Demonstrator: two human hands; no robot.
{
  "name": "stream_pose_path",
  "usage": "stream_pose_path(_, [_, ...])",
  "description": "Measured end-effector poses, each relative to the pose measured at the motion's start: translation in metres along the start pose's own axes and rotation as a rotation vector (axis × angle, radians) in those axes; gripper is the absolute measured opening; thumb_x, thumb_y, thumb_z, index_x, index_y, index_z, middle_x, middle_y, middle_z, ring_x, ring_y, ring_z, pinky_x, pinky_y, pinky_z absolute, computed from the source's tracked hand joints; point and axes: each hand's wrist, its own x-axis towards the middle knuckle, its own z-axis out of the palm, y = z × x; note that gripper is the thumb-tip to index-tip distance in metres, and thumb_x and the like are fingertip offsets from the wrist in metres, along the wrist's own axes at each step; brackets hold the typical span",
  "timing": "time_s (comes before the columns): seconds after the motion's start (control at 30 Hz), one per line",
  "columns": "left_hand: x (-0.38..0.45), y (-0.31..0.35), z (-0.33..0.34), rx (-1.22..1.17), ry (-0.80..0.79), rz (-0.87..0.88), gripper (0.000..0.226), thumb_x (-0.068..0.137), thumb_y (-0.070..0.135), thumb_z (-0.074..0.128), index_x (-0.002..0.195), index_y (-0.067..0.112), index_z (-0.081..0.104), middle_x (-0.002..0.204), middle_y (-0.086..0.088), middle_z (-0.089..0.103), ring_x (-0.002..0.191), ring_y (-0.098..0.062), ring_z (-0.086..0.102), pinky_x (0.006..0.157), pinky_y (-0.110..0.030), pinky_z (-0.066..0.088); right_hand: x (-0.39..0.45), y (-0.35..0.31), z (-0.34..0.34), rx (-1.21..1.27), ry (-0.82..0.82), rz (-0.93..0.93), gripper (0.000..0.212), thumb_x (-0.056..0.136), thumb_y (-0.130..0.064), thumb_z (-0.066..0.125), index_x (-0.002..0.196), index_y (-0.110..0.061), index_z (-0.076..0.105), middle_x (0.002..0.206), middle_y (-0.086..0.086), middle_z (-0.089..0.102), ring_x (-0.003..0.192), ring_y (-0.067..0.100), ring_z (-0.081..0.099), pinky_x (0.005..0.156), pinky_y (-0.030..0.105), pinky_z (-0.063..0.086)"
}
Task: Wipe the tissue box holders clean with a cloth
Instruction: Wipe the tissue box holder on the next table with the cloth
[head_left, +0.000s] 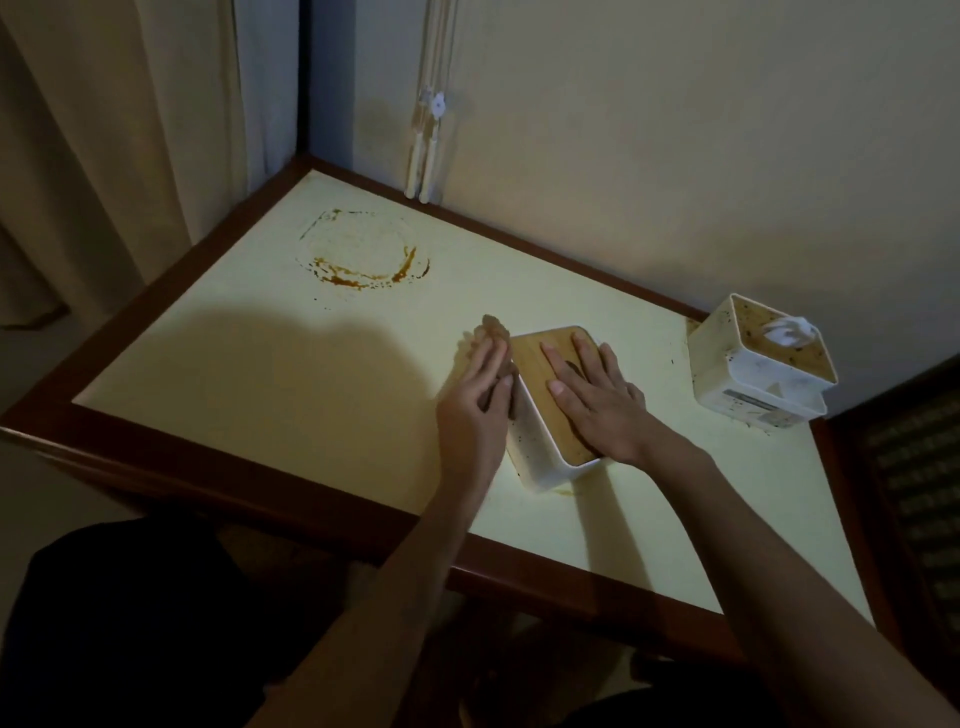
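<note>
A white tissue box holder with a wooden lid lies on the table. My right hand rests flat on the lid, fingers straight. My left hand presses a brown cloth against the holder's left side with nearly straight fingers. A second white holder, speckled with dirt, stands at the table's far right with a tissue sticking out of its top.
The cream table has a dark wooden rim. A ring-shaped brown stain marks its far left part. Curtains hang at the left, a wall and white cords stand behind. A patterned chair is at the right edge.
</note>
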Motion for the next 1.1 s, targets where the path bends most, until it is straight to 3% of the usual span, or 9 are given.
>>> stream_pose_path(0.07, [-0.033,0.012,0.008,-0.043,0.003,-0.06,0.04,0.093,0.01,0.058,0.132,0.018,0.054,0.142,0.009,0.046,0.129,0.002,0.041,0.103,-0.008,0.034,0.002,0.001,-0.001,0.011,-0.009,0.005,0.05,0.099,-0.053,0.016,0.142,-0.055,-0.007,0.156,-0.013,-0.022,0.144,0.018,-0.021,0.113,0.054,0.001])
stream_pose_path(0.23, [-0.115,0.018,0.021,-0.163,0.008,-0.115,0.045,0.088,0.004,0.062,0.127,0.025,0.054,0.137,0.015,0.05,0.126,0.001,0.047,0.1,-0.015,0.043,0.004,0.004,-0.001,0.014,-0.029,0.014,0.05,0.098,-0.054,0.016,0.142,-0.056,-0.008,0.156,-0.013,-0.023,0.143,0.017,-0.023,0.113,0.055,0.001])
stream_pose_path(0.4, [-0.066,0.011,0.016,-0.193,-0.005,-0.152,0.042,0.095,0.007,0.053,0.134,0.021,0.05,0.143,0.009,0.045,0.131,0.004,0.038,0.1,-0.004,0.033,0.004,0.004,0.0,0.015,-0.02,0.011,0.05,0.098,-0.055,0.016,0.142,-0.056,-0.007,0.156,-0.013,-0.023,0.143,0.017,-0.024,0.114,0.053,0.0])
stream_pose_path(0.5, [-0.005,-0.006,0.007,-0.012,0.01,-0.104,0.038,0.096,0.01,0.052,0.133,0.015,0.053,0.136,0.0,0.054,0.124,-0.008,0.051,0.103,-0.019,0.041,0.004,0.004,0.0,0.014,-0.026,0.004,0.05,0.098,-0.055,0.016,0.142,-0.056,-0.008,0.155,-0.013,-0.025,0.143,0.017,-0.025,0.114,0.051,-0.002])
stream_pose_path(0.6, [0.028,-0.016,0.003,0.01,-0.031,-0.042,0.038,0.094,0.004,0.049,0.13,0.013,0.058,0.129,0.002,0.06,0.12,-0.004,0.054,0.103,-0.024,0.044,0.006,0.005,0.001,0.011,-0.037,0.003,0.05,0.098,-0.056,0.015,0.141,-0.056,-0.011,0.155,-0.013,-0.027,0.143,0.018,-0.026,0.114,0.052,-0.003])
stream_pose_path(0.73, [0.002,-0.018,0.005,0.091,-0.027,-0.084,0.038,0.094,0.007,0.052,0.131,0.014,0.057,0.123,-0.005,0.065,0.107,-0.013,0.062,0.083,0.002,0.039,0.006,0.004,0.001,0.01,-0.04,0.018,0.051,0.098,-0.056,0.014,0.141,-0.055,-0.012,0.154,-0.013,-0.028,0.142,0.018,-0.027,0.114,0.052,-0.003])
stream_pose_path(0.9, [-0.084,-0.018,0.005,-0.044,-0.089,-0.065,0.042,0.086,0.003,0.065,0.124,0.018,0.06,0.122,0.025,0.054,0.113,0.001,0.058,0.095,-0.02,0.049,0.005,0.002,0.0,0.019,-0.043,0.047,0.051,0.098,-0.055,0.015,0.142,-0.055,-0.01,0.154,-0.013,-0.027,0.142,0.018,-0.027,0.114,0.051,-0.003])
stream_pose_path(1.0, [-0.095,-0.021,0.003,-0.042,-0.099,-0.107,0.042,0.081,0.001,0.07,0.12,0.017,0.063,0.119,0.021,0.059,0.112,0.002,0.059,0.097,-0.019,0.047,0.005,0.001,0.0,0.011,-0.048,0.045,0.051,0.098,-0.055,0.014,0.142,-0.055,-0.011,0.154,-0.013,-0.028,0.142,0.018,-0.027,0.114,0.051,-0.003])
stream_pose_path(1.1, [-0.067,-0.015,0.002,-0.027,-0.088,-0.176,0.042,0.084,0.005,0.067,0.123,0.02,0.062,0.113,0.011,0.068,0.097,0.002,0.064,0.081,-0.009,0.048,0.004,0.001,0.0,0.011,-0.042,0.05,0.051,0.099,-0.054,0.015,0.143,-0.054,-0.009,0.155,-0.012,-0.026,0.142,0.018,-0.026,0.114,0.051,-0.003])
